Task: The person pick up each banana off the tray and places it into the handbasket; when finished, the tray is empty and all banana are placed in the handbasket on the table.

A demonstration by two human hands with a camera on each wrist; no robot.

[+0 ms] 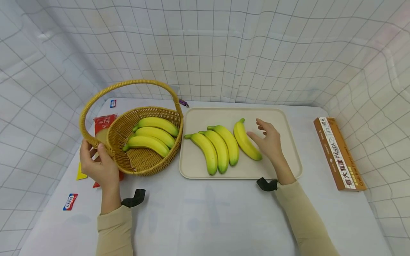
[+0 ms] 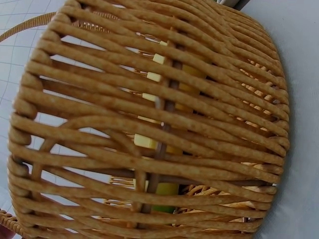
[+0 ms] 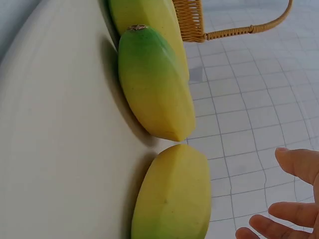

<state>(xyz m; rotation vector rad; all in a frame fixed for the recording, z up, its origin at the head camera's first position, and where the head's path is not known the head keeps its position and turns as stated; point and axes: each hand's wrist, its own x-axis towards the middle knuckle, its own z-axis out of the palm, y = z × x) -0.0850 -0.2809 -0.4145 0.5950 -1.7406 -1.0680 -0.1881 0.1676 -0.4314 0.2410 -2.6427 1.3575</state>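
A wicker basket (image 1: 145, 170) with a tall arched handle stands on the left, with three bananas (image 1: 153, 133) inside. My left hand (image 1: 100, 165) grips the near left end of that handle; the left wrist view shows mostly the woven side (image 2: 209, 124). Several more bananas lie on a cream tray (image 1: 266, 170), three close together and one banana (image 1: 245, 140) apart on the right. Over the tray, just right of this single banana, my right hand (image 1: 269, 140) has thumb and fingers spread and holds nothing. The right wrist view shows a gap between its fingers (image 3: 294, 214) and the banana (image 3: 172, 199).
A brown pasta box (image 1: 339, 153) lies right of the tray. Behind the basket's left side is a red packet (image 1: 104, 122), partly hidden. Small stickers (image 1: 70, 202) mark the white table (image 1: 198, 220). White gridded curtains (image 1: 205, 53) surround the back and sides.
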